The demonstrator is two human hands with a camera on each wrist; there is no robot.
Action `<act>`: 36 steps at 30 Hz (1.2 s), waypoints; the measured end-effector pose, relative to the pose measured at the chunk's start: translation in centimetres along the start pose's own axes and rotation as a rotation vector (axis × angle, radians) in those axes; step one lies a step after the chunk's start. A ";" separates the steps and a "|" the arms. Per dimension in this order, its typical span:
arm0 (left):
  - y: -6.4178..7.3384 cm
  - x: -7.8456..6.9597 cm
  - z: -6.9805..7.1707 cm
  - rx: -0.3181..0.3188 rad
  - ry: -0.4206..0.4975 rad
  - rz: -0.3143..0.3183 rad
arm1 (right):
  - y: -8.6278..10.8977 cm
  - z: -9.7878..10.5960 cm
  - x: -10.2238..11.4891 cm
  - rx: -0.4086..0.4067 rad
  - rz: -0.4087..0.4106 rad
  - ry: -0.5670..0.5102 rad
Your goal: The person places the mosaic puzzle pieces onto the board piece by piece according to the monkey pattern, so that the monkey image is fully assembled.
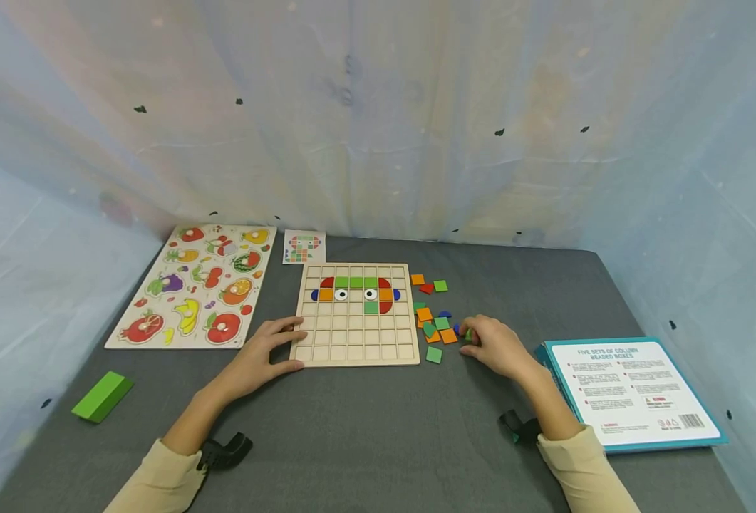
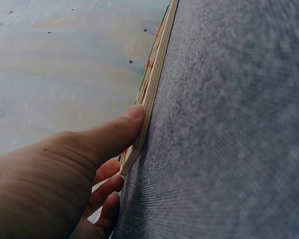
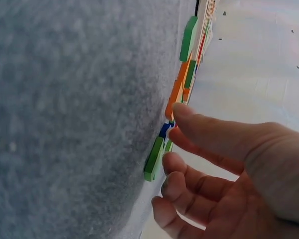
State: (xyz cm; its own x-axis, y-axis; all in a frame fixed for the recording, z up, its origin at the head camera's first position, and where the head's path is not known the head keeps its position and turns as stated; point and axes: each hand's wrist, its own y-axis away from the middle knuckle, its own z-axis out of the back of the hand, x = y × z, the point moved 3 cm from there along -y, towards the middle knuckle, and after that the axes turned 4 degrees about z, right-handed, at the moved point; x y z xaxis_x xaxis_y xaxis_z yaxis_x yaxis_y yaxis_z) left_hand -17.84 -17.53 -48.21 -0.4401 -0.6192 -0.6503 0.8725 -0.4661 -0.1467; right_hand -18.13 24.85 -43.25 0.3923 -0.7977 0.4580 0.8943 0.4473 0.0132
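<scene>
A square wooden grid board (image 1: 355, 351) lies on the table, with coloured tiles and two eye tiles set in its upper cells. My left hand (image 1: 263, 355) holds the board's near left corner, thumb along the near edge and fingertips at the left side. Right of the board lies a loose group of tiles, among them an orange tile (image 1: 448, 335) and a green tile (image 1: 434, 355). My right hand (image 1: 496, 345) reaches to their right side, beside a blue piece (image 3: 164, 130) and a green piece (image 3: 154, 159). A gap shows between thumb and forefinger, with nothing visibly pinched.
A small pattern card (image 1: 304, 247) lies behind the board. To the left are a fruit puzzle board (image 1: 188, 288) and a green block (image 1: 102, 397). A blue-edged box (image 1: 637, 392) lies at the right, close to the right forearm. Hanging sheeting (image 1: 378, 142) encloses the table's back and sides.
</scene>
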 end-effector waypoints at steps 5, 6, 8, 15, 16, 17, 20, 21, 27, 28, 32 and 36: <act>0.0 0.0 0.1 0.000 0.002 -0.002 | -0.3 -0.3 0.8 0.015 0.051 -0.022; 0.0 0.0 0.1 0.000 0.001 -0.003 | -0.5 -0.5 1.1 0.022 0.062 -0.032; 0.0 0.0 0.1 0.000 0.003 -0.003 | -0.7 -0.9 1.7 0.043 0.094 -0.052; 0.1 0.0 0.1 -0.001 0.002 -0.002 | -1.7 -2.0 4.6 0.105 0.180 -0.010; 0.1 0.0 0.1 -0.001 0.003 -0.002 | -1.9 -1.9 4.9 0.120 0.189 -0.008; 0.1 0.0 0.1 -0.001 0.004 0.000 | -2.2 -1.8 5.2 0.140 0.197 -0.014; 0.0 0.2 -0.1 0.000 0.004 0.001 | -3.6 -1.5 6.0 0.222 0.230 -0.120; 0.0 0.2 -0.1 0.000 0.006 0.000 | -4.2 -1.5 6.3 0.251 0.237 -0.173; 0.0 0.3 -0.1 -0.008 0.002 -0.006 | -10.1 -2.4 8.5 0.270 0.298 -0.368; 0.0 0.2 -0.1 -0.010 0.001 -0.005 | -11.2 -2.7 9.1 0.255 0.304 -0.369; 0.0 0.1 0.0 -0.012 0.007 -0.011 | -15.0 -3.9 11.2 0.192 0.281 -0.375; 0.0 0.0 0.0 -0.009 0.010 -0.017 | -17.1 -5.1 12.3 0.132 0.212 -0.313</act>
State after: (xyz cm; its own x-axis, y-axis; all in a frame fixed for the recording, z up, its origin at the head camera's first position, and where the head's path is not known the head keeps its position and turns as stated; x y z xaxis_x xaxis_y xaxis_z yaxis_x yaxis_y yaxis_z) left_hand -17.88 -17.58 -48.19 -0.4525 -0.6050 -0.6552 0.8670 -0.4704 -0.1645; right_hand -27.52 5.37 -42.36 0.4619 -0.5298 0.7114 0.7573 0.6530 -0.0054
